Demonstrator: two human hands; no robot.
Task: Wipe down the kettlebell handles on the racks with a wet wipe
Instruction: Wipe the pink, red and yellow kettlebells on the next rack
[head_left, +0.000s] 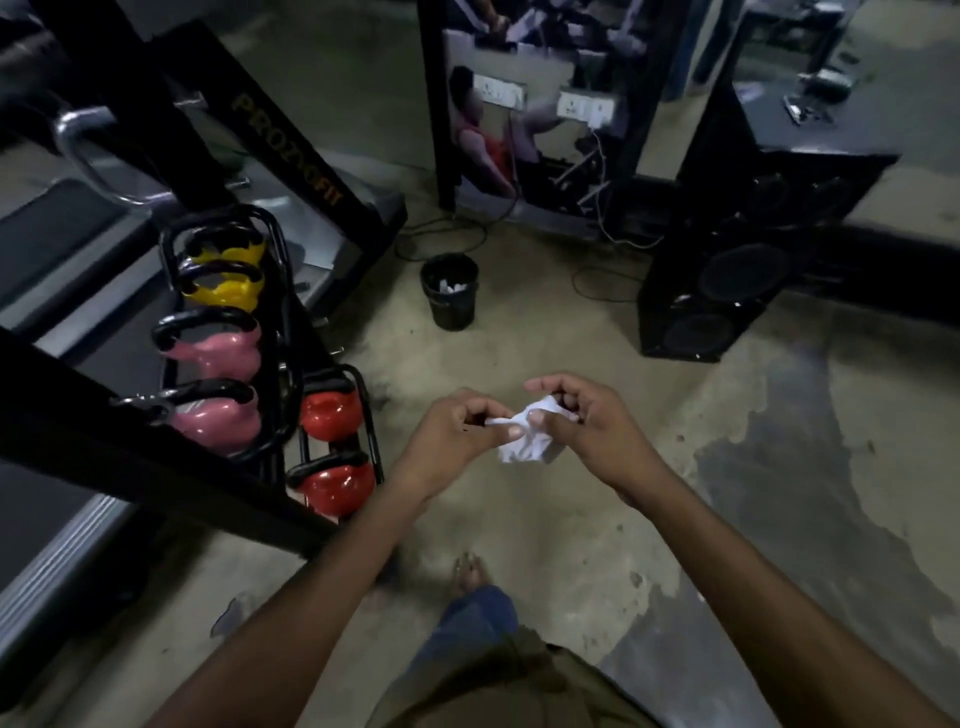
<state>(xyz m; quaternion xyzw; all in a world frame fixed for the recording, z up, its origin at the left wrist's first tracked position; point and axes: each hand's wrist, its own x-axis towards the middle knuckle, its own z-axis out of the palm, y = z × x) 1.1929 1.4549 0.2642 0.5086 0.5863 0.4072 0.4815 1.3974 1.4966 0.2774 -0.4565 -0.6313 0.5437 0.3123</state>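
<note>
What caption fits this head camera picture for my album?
The left hand and right hand pinch a white wipe near racked kettlebells and a black bin.

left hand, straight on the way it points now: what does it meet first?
The left hand pinches the white wet wipe, so that comes first. The right hand, gripping the wipe's other side, lies just beyond. Depth between them is unclear.

Stained concrete floor (561, 332) lies under dim light. A black bucket (450, 306) stands ahead of the left hand (448, 441), a tall black speaker (727, 280) ahead and right of the right hand (589, 423).
</note>
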